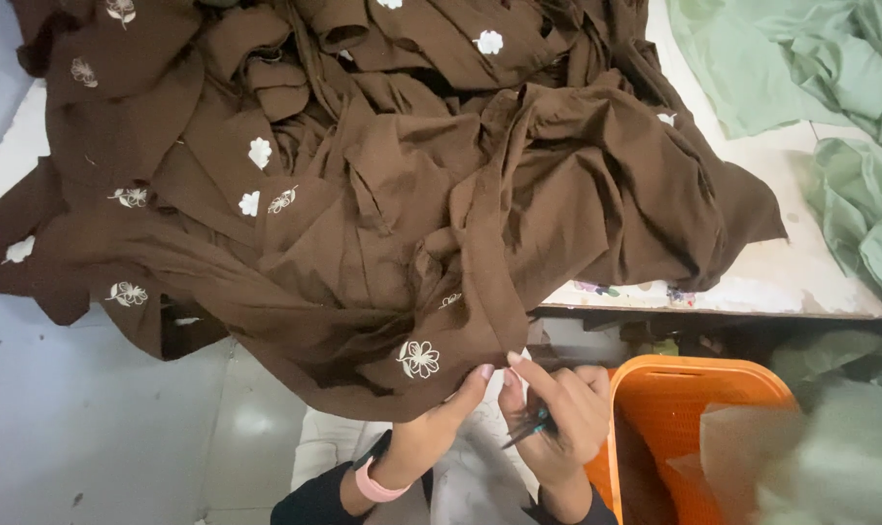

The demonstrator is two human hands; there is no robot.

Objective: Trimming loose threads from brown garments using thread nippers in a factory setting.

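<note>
Two hands meet at the lower hem of a big brown embroidered garment pile (pixel 382 204), seen from the head camera. The left hand (pixel 431 428), with a pink wristband (pixel 376 483), pinches the hem's edge between thumb and fingers (pixel 482 373), just at 4 o'clock from a white embroidered flower (pixel 418 358). The right hand (pixel 557 408) is clenched around a small dark thread clipper (pixel 530 428), its index finger stretched up to touch the same hem.

Judging from how things lie, the trimming is at one spot on the hem; whether the other flowers scattered toward 10 and 12 o'clock are already cleaned cannot be told, since loose threads are too small to see. Most of the cloth looks yet to be passed through the hands.

The brown cloth covers most of the tabletop (pixel 781 272) and spills over its near edge at 6 o'clock and off the left side toward the pale floor (pixel 91 408). Green fabric (pixel 849 117) crowds the 2 o'clock corner. An orange plastic basket (pixel 698 374) sits just beside the right hand at 4 o'clock, so room is tight there; the left side, over the floor, is freer.
</note>
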